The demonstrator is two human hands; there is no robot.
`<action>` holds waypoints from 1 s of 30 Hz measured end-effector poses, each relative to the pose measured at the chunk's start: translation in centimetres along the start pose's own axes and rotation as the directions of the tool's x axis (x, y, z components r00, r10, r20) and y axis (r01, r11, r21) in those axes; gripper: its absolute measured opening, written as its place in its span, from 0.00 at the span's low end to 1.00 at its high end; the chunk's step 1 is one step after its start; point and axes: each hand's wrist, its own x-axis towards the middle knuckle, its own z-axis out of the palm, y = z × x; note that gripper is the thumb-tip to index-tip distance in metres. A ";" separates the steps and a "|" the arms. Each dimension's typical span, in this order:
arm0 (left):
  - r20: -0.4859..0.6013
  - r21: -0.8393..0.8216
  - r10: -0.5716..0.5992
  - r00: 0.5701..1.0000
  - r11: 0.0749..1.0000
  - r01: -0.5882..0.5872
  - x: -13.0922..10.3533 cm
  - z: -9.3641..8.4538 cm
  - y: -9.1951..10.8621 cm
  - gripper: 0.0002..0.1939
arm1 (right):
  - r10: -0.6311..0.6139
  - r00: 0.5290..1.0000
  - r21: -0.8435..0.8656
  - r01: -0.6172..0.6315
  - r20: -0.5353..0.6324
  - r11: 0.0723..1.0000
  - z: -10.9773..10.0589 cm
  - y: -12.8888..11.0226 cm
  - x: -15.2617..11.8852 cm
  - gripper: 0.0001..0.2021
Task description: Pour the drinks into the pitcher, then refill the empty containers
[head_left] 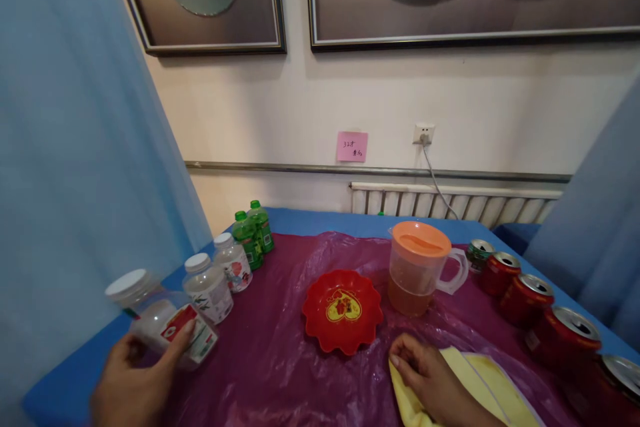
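Observation:
At the lower left, my left hand (143, 374) has its thumb and fingers around a clear plastic jar (170, 324) with a white lid and a red-and-white label. The jar leans to the left, and I cannot tell whether its base touches the table. At the lower right, my right hand (417, 370) is closed on the edge of a yellow cloth (480, 380) lying on the purple plastic sheet (280, 360). A red scalloped dish (320, 314) with a yellow heart print sits between my hands. Just beyond my right hand stands a pitcher (413, 280) with an orange lid and amber liquid.
Two white-lidded jars (210, 294) and two green bottles (247, 240) line the left side. Several drink cans (525, 300) form a row along the right edge. Blue curtains (90, 114) hang at both sides. Behind the table are a radiator (405, 200) and a wall.

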 end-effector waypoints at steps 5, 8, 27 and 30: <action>0.166 -0.327 0.064 0.984 0.945 -0.006 -2.6 2.2 4.9 0.40 | 0.009 1.000 -0.007 -0.009 -0.013 1.000 -0.2 -0.5 -0.1 0.10; 0.238 -0.428 0.294 0.926 0.887 -0.172 -3.4 5.3 8.3 0.40 | 0.023 0.999 0.022 -0.022 -0.031 1.000 -0.1 -0.7 0.0 0.09; -0.001 -0.321 0.979 0.206 0.194 -0.927 -5.0 16.0 8.1 0.29 | -0.197 0.930 -0.156 0.155 -0.311 0.976 -1.6 -12.9 6.3 0.15; 0.004 -0.348 0.980 0.199 0.187 -0.919 -5.0 15.9 8.2 0.29 | -0.204 0.926 -0.160 0.160 -0.317 0.974 -1.3 -12.6 6.6 0.12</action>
